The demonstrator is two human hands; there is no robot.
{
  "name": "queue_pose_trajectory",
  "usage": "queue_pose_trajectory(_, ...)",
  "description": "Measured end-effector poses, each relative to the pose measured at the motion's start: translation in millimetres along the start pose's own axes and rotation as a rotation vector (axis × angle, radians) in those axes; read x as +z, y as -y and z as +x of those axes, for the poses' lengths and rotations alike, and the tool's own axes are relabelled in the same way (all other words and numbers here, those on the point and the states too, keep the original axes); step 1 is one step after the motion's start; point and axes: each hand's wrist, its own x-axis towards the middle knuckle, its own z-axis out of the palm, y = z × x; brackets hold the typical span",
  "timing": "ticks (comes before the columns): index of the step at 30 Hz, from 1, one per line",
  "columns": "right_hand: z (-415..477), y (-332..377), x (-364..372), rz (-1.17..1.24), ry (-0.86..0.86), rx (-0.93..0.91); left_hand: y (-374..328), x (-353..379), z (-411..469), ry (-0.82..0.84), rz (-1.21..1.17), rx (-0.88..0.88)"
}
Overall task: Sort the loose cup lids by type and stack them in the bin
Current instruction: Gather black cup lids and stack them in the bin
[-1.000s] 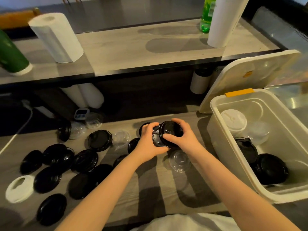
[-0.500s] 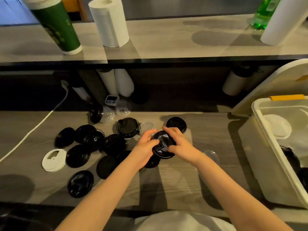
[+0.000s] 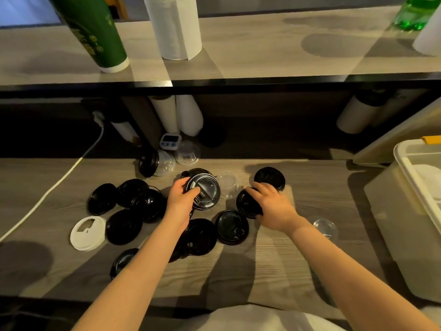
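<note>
My left hand (image 3: 181, 196) grips a small stack of black sip lids (image 3: 205, 190) just above the counter. My right hand (image 3: 272, 203) grips another black lid (image 3: 246, 204) tilted up off the wood. Several loose black lids (image 3: 124, 226) lie scattered left and in front, one more black lid (image 3: 269, 176) behind my right hand. A single white lid (image 3: 87, 232) lies at the left. Clear dome lids (image 3: 228, 182) sit among them, one clear lid (image 3: 325, 227) beside my right wrist. The white bin (image 3: 403, 163) stands at the right edge, its contents mostly out of frame.
A raised shelf (image 3: 262, 58) above the counter carries a green cup stack (image 3: 94, 32), paper towel roll (image 3: 175, 25) and green bottle (image 3: 415, 13). Sleeves of white cups (image 3: 188, 115), a small timer (image 3: 170, 140) and a white cable (image 3: 59, 180) lie under the shelf.
My hands were together on one black lid stack; the right hand has let go and moved right onto another lid. The view has swung left, pushing the bin to the edge.
</note>
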Motion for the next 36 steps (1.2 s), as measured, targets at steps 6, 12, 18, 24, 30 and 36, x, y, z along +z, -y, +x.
queue_pose_trajectory(6, 14.8, 11.1, 4.9, -0.131, 0.107, 0.029, 4.9, -1.0, -2.0, 0.035, -0.017, -0.052)
queue_pose_trajectory(12, 4.5, 2.7, -2.4, 0.067, -0.091, 0.045, 11.6, 2.8, -12.5, 0.055, -0.04, -0.084)
queue_pose_trajectory(18, -17.4, 28.2, -22.6, 0.679, -0.304, 0.001, 11.8, 13.7, -30.2, 0.128, -0.16, -0.141)
queue_pose_trajectory(24, -26.6, 62.1, -22.5, 0.699, -0.312, -0.171, 8.9, 17.8, -50.3, 0.181, -0.326, -0.261)
queue_pose_trajectory(30, -32.9, 73.9, -11.4, 0.579, -0.28, -0.278, 11.5, 2.1, -62.4, 0.283, -0.303, -0.229)
queue_pose_trajectory(36, -34.5, 78.7, -6.7, 0.547, -0.229, -0.312, 18.1, -15.1, -69.4, 0.291, -0.217, -0.124)
